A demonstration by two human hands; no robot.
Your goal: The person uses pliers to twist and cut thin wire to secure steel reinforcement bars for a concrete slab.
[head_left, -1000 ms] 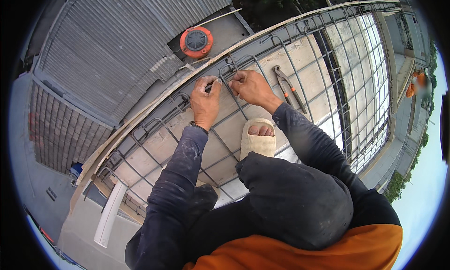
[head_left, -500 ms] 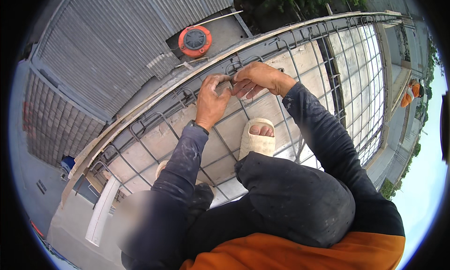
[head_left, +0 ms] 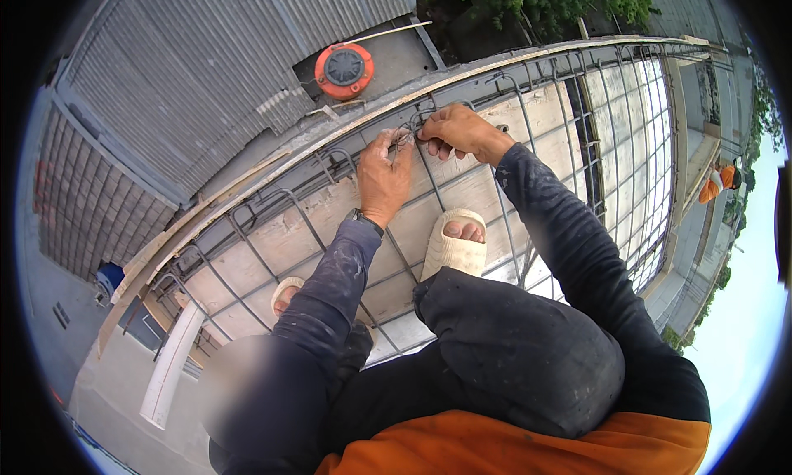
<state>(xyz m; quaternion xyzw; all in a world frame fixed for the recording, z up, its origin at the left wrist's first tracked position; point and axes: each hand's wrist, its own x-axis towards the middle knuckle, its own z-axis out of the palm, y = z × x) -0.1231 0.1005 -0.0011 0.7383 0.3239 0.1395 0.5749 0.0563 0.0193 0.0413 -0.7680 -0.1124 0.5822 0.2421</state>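
Note:
A mat of steel rebar (head_left: 435, 181) with hooked ends lies over pale boards (head_left: 363, 190). At its far edge, my left hand (head_left: 385, 178) pinches a thin dark wire (head_left: 401, 135) between thumb and fingertips. My right hand (head_left: 464, 134) is closed beside it, palm down, with thumb and forefinger pinched on the same wire near the bent bar ends. A small gap separates the fingertips of the two hands. The wire is fine, so its full path among the bars cannot be made out.
My feet in cream sandals (head_left: 456, 242) stand among the bars. A wooden form edge (head_left: 346, 124) runs along the far side. Beyond it are a corrugated roof (head_left: 198, 71) and an orange-red round object (head_left: 344, 70). A person in orange (head_left: 719, 183) is far right.
My left hand has shifted slightly right, and its fingers have come together on the wire. My right hand has turned from loosely spread fingers to a pinch. The view has tilted a little.

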